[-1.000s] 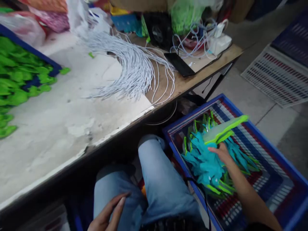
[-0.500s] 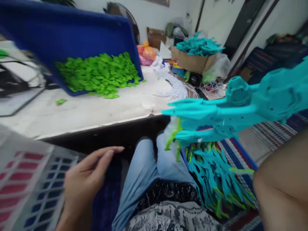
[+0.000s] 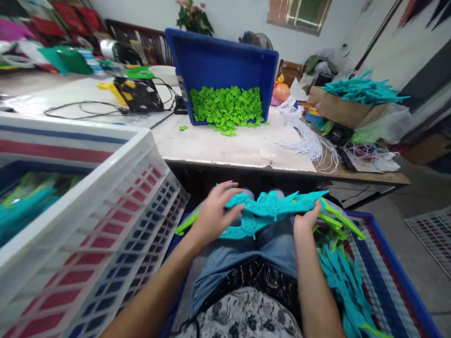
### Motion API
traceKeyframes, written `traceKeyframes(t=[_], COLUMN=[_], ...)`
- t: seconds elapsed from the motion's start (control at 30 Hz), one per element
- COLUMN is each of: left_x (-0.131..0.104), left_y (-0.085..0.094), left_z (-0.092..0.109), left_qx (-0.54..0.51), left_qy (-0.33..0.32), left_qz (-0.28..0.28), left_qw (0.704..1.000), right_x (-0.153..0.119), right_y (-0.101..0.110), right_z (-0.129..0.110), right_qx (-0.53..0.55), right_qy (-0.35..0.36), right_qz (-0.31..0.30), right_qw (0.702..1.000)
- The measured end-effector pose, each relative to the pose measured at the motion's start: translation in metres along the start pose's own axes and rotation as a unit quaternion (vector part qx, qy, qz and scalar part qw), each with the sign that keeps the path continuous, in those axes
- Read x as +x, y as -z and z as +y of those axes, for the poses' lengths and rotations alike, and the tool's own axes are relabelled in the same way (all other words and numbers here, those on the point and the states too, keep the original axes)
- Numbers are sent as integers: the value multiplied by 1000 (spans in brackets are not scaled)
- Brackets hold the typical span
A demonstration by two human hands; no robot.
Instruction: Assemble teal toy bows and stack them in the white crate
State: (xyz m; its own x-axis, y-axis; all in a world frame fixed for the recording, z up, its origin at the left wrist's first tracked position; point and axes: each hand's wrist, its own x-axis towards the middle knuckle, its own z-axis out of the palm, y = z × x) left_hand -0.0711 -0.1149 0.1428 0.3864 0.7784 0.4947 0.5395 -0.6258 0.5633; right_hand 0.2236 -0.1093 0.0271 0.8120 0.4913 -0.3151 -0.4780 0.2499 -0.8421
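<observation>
Across my lap lie turquoise toy bows (image 3: 273, 206) with bright green tips, at least two of them stacked together. My left hand (image 3: 216, 211) is curled over their left end, fingers on top. At the other end, my right hand (image 3: 308, 218) grips them with the thumb raised on the near side. Green tips stick out past both hands. My palms hide part of the bows. More turquoise bow pieces (image 3: 347, 277) with green ends are piled beside my right forearm.
A blue bin (image 3: 225, 51) tipped on its side holds small green pieces (image 3: 227, 105) on the white table (image 3: 218, 148). White cords (image 3: 310, 141) lie right of it, near a cardboard box (image 3: 341, 110) of turquoise parts. A white plastic crate (image 3: 148, 145) stands close on my left.
The bows have come from my right side to above my lap. My left hand, empty before, now holds their left end. The view has turned left.
</observation>
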Motion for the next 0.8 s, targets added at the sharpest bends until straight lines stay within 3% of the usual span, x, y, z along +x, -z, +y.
traceKeyframes(t=[0.1,0.17,0.27,0.33,0.4,0.5,0.6,0.63,0.7,0.8], left_x=[11,17,21,15,-1,-38,-70,-78,-85,-80], left_y=[-66,-91,-96,-86,-75,-67,-72,-74,-77,-81], left_z=[-22,-36,-40,-29,-13,7,11,9,4,-1], left_qx=[127,189,231,246,248,194,110,87,43,4], left_qy=[-25,-31,-62,-79,-78,-56,-34,-32,-29,2], left_qz=[-195,-318,-408,-405,-403,-451,-481,-473,-435,-345], left_qw=[972,929,881,877,877,870,869,876,899,938], right_x=[-1,-4,-16,-30,-46,-64,-57,-49,-32,-21], right_y=[16,27,53,77,102,120,99,85,54,21], right_z=[16,17,8,-8,-35,-84,-109,-107,-87,-44], right_qx=[-5,-13,-53,-140,-287,-497,-570,-572,-570,-581], right_qy=[-46,-73,-116,-153,-171,-82,174,272,434,542], right_qz=[50,17,-91,-141,-196,-328,-410,-428,-468,-520], right_qw=[998,997,988,968,922,799,690,645,517,313])
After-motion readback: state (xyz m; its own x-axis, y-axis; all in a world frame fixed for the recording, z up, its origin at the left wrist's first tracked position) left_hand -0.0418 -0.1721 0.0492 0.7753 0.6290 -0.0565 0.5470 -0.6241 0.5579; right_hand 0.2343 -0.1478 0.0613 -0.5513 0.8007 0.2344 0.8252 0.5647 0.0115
